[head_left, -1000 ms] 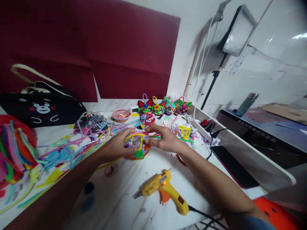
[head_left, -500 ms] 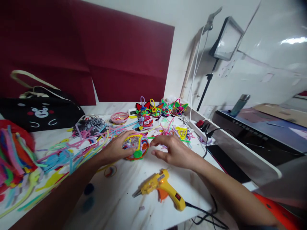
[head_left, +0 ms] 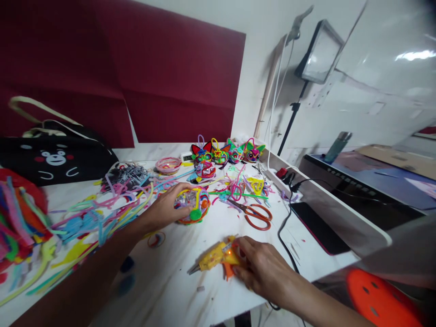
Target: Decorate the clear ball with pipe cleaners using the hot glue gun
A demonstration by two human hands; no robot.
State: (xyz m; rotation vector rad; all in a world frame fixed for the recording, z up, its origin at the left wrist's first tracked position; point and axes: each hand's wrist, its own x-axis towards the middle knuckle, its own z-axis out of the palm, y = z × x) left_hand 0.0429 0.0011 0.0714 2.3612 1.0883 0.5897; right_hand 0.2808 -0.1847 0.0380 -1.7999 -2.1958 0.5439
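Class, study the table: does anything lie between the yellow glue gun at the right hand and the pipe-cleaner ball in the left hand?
Nothing visible does. Only bare table separates the glue gun in the right hand from the pipe-cleaner ball in the left hand. The scissors lie off to the right.

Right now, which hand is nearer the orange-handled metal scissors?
Right. The right hand grips the yellow hot glue gun just this side of the orange-handled metal scissors; the left hand holds the multicoloured pipe-cleaner ball further off to their left.
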